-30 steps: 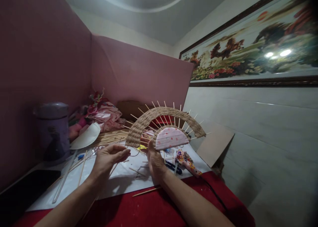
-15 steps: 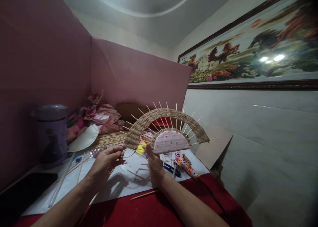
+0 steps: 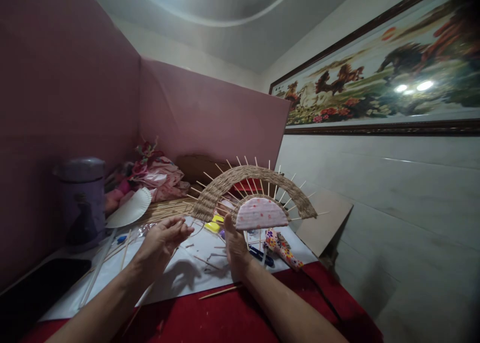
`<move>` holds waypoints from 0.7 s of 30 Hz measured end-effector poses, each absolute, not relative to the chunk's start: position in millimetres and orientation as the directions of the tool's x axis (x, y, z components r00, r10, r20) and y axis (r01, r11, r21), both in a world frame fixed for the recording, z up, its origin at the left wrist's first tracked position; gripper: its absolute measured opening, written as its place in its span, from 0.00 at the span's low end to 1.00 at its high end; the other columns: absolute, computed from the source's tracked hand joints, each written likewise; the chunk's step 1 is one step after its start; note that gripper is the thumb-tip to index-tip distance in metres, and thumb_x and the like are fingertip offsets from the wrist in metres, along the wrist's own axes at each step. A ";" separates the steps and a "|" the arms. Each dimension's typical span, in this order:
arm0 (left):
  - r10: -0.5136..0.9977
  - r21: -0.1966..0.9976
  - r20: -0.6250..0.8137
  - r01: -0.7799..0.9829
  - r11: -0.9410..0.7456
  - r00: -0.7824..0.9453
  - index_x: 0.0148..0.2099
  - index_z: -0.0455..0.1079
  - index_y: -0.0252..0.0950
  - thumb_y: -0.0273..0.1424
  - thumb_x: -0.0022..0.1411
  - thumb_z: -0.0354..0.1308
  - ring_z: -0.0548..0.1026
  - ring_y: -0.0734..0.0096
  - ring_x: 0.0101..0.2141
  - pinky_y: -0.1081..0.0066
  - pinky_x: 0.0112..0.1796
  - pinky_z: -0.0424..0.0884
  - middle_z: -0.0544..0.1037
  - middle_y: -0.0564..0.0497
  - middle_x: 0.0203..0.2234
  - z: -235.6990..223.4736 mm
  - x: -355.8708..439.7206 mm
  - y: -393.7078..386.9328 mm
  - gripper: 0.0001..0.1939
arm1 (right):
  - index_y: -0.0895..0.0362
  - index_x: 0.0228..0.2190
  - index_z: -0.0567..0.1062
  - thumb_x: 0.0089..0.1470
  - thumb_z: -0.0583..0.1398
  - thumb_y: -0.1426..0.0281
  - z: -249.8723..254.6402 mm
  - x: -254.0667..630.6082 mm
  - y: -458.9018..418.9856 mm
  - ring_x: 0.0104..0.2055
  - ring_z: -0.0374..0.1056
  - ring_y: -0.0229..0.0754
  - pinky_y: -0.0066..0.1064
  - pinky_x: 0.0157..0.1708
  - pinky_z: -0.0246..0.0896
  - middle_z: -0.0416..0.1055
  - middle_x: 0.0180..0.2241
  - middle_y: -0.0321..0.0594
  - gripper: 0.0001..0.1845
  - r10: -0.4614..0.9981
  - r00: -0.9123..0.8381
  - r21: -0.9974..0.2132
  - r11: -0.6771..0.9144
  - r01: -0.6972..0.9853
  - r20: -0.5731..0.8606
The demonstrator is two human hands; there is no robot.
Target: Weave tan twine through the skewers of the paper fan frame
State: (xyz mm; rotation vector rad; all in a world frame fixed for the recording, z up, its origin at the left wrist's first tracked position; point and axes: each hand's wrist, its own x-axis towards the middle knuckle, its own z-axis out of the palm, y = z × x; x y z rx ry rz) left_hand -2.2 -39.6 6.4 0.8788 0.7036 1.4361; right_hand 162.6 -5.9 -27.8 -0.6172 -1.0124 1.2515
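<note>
My right hand (image 3: 236, 248) grips a half-round woven fan (image 3: 260, 173) near its lower left corner, holding it above the table. Thin sticks spread outward through its brown woven band, and a pink spotted fabric half-circle (image 3: 260, 213) covers its centre. My left hand (image 3: 168, 238) is just left of the band's lower left end, fingers pinched together on a thin cord (image 3: 198, 230) that runs from that end. Part of the cord is hidden by the fingers.
On white paper (image 3: 165, 288) lie loose sticks, a dark blue cutter (image 3: 261, 255) and a yellow packet (image 3: 213, 224). A flower-patterned glue gun (image 3: 281, 248) rests at right. A purple tumbler (image 3: 83, 203), a white pleated fan (image 3: 131, 208) and a black phone (image 3: 45, 288) are at left.
The fan has turned slightly, its right end dipping a little. My left hand has shifted slightly left and down, its fingers curling in, still by the cord.
</note>
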 end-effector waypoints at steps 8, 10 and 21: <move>0.980 0.944 0.042 -0.330 0.025 0.196 0.29 0.65 0.34 0.35 0.49 0.62 0.55 0.84 0.12 0.78 0.18 0.61 0.58 0.62 0.10 1.1 -1.1 -41.0 0.11 | 0.56 0.34 0.75 0.46 0.61 0.57 -20.5 162.4 -7.4 0.42 0.68 0.40 0.32 0.44 0.60 0.76 0.31 0.39 0.17 0.933 0.145 -0.795 0.357 -0.491 0.330; 0.987 0.978 0.073 -0.204 -0.043 0.143 0.28 0.64 0.35 0.40 0.48 0.61 0.55 0.83 0.11 0.78 0.15 0.58 0.60 0.61 0.08 -3.3 0.6 -38.1 0.14 | 0.55 0.35 0.75 0.46 0.61 0.57 -18.8 163.2 -8.5 0.42 0.68 0.41 0.32 0.43 0.61 0.76 0.32 0.39 0.17 0.928 0.129 -0.792 0.366 -0.488 0.349; 0.830 0.555 0.554 0.772 -0.309 -0.066 0.24 0.70 0.39 0.46 0.57 0.49 0.68 0.68 0.21 0.71 0.24 0.54 0.72 0.51 0.16 6.4 -5.6 -46.7 0.19 | 0.55 0.37 0.74 0.45 0.62 0.59 -2.1 172.4 -13.0 0.37 0.71 0.42 0.30 0.32 0.65 0.76 0.32 0.39 0.17 0.946 0.029 -0.785 0.285 -0.550 0.324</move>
